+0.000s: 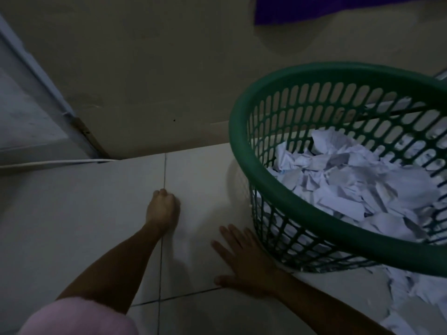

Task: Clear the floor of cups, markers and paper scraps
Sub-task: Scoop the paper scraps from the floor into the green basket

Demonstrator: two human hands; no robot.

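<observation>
Pale floor tiles point(72, 226) run across the near ground, dark grout lines crossing them. On the left, a grey door frame point(36, 68) slants up, with a white cable point(55, 162) trailing along its foot. A beige wall point(145, 68) rises on the far side, and purple cloth point(314, 8) hangs far right.

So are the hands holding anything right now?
The right hand holds nothing; it lies flat on the floor beside the green basket. The left hand is curled; anything inside cannot be told.
</observation>
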